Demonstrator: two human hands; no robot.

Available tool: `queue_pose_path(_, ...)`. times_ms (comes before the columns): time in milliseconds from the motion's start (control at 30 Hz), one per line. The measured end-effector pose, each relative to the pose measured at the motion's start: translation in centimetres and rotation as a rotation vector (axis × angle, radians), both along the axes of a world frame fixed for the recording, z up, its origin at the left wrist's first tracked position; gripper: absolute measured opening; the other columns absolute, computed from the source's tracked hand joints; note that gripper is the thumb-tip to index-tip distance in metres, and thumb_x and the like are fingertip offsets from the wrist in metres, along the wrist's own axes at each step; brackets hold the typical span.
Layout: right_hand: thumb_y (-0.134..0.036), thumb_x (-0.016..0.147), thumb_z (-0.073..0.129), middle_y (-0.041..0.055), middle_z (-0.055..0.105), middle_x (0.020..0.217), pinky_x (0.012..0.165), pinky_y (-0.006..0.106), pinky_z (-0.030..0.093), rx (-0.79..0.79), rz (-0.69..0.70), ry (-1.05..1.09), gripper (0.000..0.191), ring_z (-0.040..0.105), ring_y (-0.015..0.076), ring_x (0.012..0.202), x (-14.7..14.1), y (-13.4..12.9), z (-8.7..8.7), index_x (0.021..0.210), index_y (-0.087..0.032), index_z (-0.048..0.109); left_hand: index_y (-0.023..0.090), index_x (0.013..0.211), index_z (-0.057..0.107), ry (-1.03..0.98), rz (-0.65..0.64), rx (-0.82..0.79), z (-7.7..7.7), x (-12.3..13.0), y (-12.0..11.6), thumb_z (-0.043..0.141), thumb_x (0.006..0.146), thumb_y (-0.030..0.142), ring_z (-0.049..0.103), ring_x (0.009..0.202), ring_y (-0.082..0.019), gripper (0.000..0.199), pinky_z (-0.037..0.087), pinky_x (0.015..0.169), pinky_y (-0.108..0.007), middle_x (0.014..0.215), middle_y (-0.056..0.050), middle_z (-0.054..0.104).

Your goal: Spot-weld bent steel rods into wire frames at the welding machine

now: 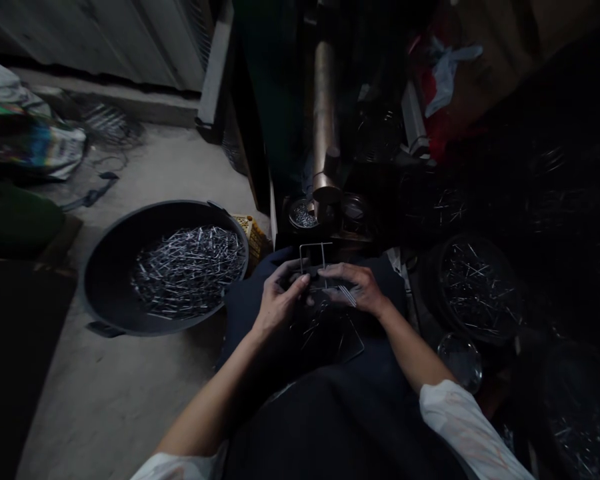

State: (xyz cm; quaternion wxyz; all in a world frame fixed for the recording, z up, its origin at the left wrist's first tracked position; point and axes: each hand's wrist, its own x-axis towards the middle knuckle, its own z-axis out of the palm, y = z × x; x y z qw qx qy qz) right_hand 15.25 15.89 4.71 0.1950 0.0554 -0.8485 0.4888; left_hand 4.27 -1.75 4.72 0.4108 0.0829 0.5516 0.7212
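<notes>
Got the left side of a thin silvery bent-wire frame (313, 245) pinched in the bare left hand (276, 299), right side pinched in the bare right hand (363, 287). Sits between both, neither clearly nearer, long sides pointing away from the body. Also tucked in the right: slim silvery rods (348, 296).

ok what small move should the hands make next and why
Probably steady the bent wire frame in the left hand and bring a thin rod from the right hand to it: both hands hold the frame, and several rods sit in the right.
</notes>
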Motion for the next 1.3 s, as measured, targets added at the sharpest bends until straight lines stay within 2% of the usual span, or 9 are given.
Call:
queue_pose_path(167, -0.028, 0.088, 0.075, 0.0092, 0.075, 0.113, 0.095, 0.032, 0.057, -0.012, 0.03, -0.001, 0.036, 0.072, 0.02, 0.106, -0.5, 0.5, 0.6, 0.123, -0.021, 0.069, 0.014, 0.121, 0.061, 0.007, 0.005, 0.006, 0.3, -0.4, 0.2, 0.082, 0.076, 0.04, 0.06, 0.049, -0.011, 0.056, 0.049, 0.048, -0.021, 0.075, -0.001, 0.068)
queue_pose_path(400, -0.03, 0.089, 0.074, 0.0074, 0.075, 0.113, 0.095, 0.033, 0.057, -0.013, 0.022, -0.007, 0.035, 0.072, 0.0196, 0.106, -0.7, 0.6, 0.5, 0.122, -0.024, 0.069, 0.016, 0.122, 0.061, -0.014, 0.011, 0.029, 0.1, -0.5, 0.2, 0.081, 0.077, 0.04, 0.06, 0.048, -0.01, 0.055, 0.048, 0.047, -0.02, 0.077, -0.001, 0.069)
queue_pose_path(533, -0.03, 0.088, 0.075, 0.007, 0.075, 0.115, 0.096, 0.033, 0.057, -0.012, 0.006, -0.031, 0.035, 0.072, 0.0196, 0.107, -0.7, 0.6, 0.5, 0.122, -0.024, 0.069, 0.016, 0.121, 0.061, 0.007, 0.02, 0.038, 0.1, -0.5, 0.4, 0.08, 0.079, 0.038, 0.059, 0.048, -0.009, 0.051, 0.048, 0.048, -0.019, 0.071, 0.002, 0.064)
queue_pose_path(833, -0.029, 0.087, 0.076, 0.0067, 0.075, 0.115, 0.096, 0.033, 0.057, 0.002, -0.011, -0.019, 0.035, 0.072, 0.02, 0.106, -1.4, 1.0, 0.5, 0.121, -0.025, 0.07, 0.016, 0.121, 0.062, 0.043, 0.026, 0.027, 1.3, -1.1, 0.8, 0.079, 0.079, 0.04, 0.058, 0.048, -0.011, 0.051, 0.047, 0.048, -0.021, 0.068, 0.002, 0.062)
queue_pose_path(1133, -0.029, 0.086, 0.077, 0.0075, 0.075, 0.115, 0.097, 0.034, 0.056, 0.018, -0.001, -0.02, 0.035, 0.072, 0.021, 0.108, -2.5, 1.8, 0.7, 0.121, -0.024, 0.07, 0.017, 0.119, 0.064, 0.054, 0.032, 0.06, 0.5, -2.3, 1.4, 0.08, 0.078, 0.042, 0.059, 0.048, -0.011, 0.051, 0.047, 0.048, -0.022, 0.069, 0.001, 0.065)
queue_pose_path(1300, -0.029, 0.087, 0.076, 0.0076, 0.075, 0.116, 0.097, 0.034, 0.056, 0.012, 0.011, -0.01, 0.035, 0.072, 0.0211, 0.108, -2.7, 2.0, 0.9, 0.121, -0.024, 0.07, 0.016, 0.119, 0.064, 0.081, 0.035, 0.068, 0.6, -2.6, 1.7, 0.078, 0.08, 0.041, 0.059, 0.047, -0.01, 0.048, 0.048, 0.049, -0.021, 0.066, 0.002, 0.064)
